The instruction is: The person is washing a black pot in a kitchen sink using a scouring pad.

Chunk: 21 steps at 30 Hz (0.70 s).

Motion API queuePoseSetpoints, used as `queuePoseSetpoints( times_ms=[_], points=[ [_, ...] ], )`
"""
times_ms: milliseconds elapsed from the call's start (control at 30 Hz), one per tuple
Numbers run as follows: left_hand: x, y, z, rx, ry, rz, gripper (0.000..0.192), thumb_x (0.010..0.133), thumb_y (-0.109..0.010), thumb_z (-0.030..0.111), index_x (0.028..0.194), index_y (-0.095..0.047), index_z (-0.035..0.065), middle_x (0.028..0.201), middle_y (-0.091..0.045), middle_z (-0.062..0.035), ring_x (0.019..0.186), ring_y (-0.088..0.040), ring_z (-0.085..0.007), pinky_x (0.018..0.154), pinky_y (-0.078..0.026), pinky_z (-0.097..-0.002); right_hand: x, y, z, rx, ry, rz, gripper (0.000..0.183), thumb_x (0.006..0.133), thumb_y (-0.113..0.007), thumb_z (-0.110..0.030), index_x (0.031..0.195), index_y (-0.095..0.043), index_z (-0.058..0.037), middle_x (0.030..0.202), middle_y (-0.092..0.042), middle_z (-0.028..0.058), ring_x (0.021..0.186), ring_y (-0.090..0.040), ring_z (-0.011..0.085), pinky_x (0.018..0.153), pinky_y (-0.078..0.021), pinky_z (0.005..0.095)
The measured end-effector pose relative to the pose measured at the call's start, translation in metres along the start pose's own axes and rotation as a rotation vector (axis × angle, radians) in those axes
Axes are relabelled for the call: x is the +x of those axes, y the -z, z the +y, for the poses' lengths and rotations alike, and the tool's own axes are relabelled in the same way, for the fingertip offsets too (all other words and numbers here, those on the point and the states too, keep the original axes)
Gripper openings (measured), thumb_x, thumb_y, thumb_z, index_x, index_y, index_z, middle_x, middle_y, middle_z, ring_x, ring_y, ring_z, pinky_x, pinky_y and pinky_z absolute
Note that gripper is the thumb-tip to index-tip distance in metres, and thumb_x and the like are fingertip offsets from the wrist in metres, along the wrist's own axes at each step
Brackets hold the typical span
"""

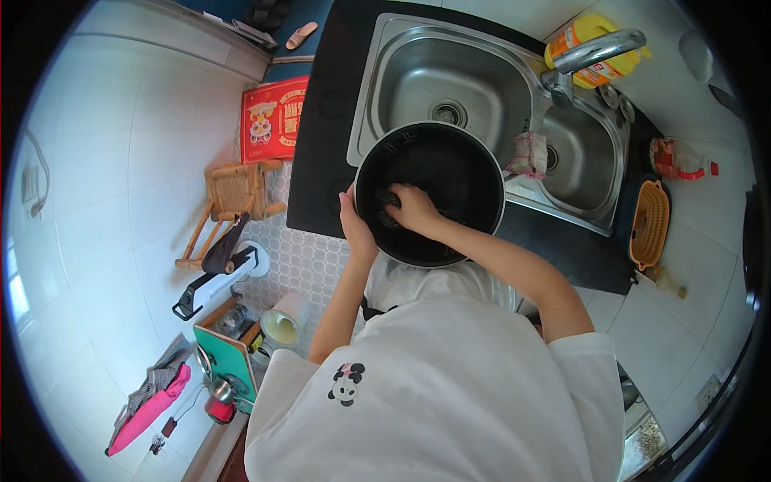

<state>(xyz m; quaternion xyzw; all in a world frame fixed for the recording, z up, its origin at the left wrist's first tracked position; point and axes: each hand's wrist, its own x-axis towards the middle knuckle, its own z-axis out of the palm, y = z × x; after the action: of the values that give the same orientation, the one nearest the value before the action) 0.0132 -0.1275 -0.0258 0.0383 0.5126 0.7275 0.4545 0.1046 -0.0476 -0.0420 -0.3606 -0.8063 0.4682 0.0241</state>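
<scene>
A wide round black pot (458, 181) with a pale rim is tilted towards me at the counter's front edge, partly over the sink. My left hand (359, 228) grips its left wall from outside, thumb up near the rim. Inside the pot, my right hand (415, 208) presses a dark scouring pad (388, 202) against the inner left side. The fingers and the dark interior hide most of that pad. A few wet glints show on the pot's inner surface.
Beyond the pot is a double-bowl stainless steel sink (385, 78) with a chrome faucet (596, 51). A cloth (528, 155) lies over the divider. A yellow jug (584, 30) stands behind the faucet. An orange basket (650, 226) sits right; a bamboo chair (241, 190) stands left.
</scene>
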Motion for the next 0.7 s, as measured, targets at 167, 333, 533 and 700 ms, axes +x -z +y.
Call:
queuePoseSetpoints(
  times_ms=[167,333,533,700],
  points=[
    [0.0,0.0,0.002,0.114,0.0,0.022,0.049,0.094,-0.019,0.037,0.111,-0.047,0.0016,0.106,-0.054,-0.0069,0.1,-0.049,-0.0164,0.089,-0.037,-0.0292,0.009,0.005,-0.02,0.362,0.047,0.174,0.03,0.067,-0.063,-0.01,0.094,-0.055,-0.0004,0.093,-0.056,0.0184,0.083,-0.056,0.0349,0.072,-0.0449,0.0386],
    [0.003,-0.002,0.004,0.189,-0.017,0.02,0.049,0.094,-0.019,0.038,0.111,-0.048,0.0017,0.104,-0.055,-0.0075,0.096,-0.051,-0.016,0.086,-0.039,-0.0284,0.009,0.001,-0.012,0.277,0.047,0.301,0.026,0.065,-0.063,-0.005,0.089,-0.054,-0.0015,0.086,-0.055,0.0146,0.084,-0.055,0.0316,0.072,-0.0444,0.035],
    [0.001,0.002,0.002,0.079,0.014,0.024,0.054,0.093,-0.017,0.042,0.113,-0.047,0.001,0.106,-0.055,-0.008,0.101,-0.05,-0.0169,0.089,-0.038,-0.0292,0.011,0.031,-0.044,0.403,0.237,0.276,0.022,0.063,-0.061,0.0,0.085,-0.056,-0.0002,0.08,-0.053,0.0124,0.081,-0.055,0.0298,0.07,-0.0444,0.035],
    [0.006,-0.005,0.004,0.101,-0.009,0.012,0.055,0.093,-0.017,0.042,0.113,-0.047,0.0008,0.105,-0.055,-0.0081,0.1,-0.051,-0.0175,0.089,-0.038,-0.03,0.019,0.007,-0.011,0.238,0.135,0.38,0.022,0.063,-0.061,0.0,0.084,-0.056,0.0,0.08,-0.053,0.0119,0.077,-0.055,0.0291,0.068,-0.0448,0.0342]
  ],
)
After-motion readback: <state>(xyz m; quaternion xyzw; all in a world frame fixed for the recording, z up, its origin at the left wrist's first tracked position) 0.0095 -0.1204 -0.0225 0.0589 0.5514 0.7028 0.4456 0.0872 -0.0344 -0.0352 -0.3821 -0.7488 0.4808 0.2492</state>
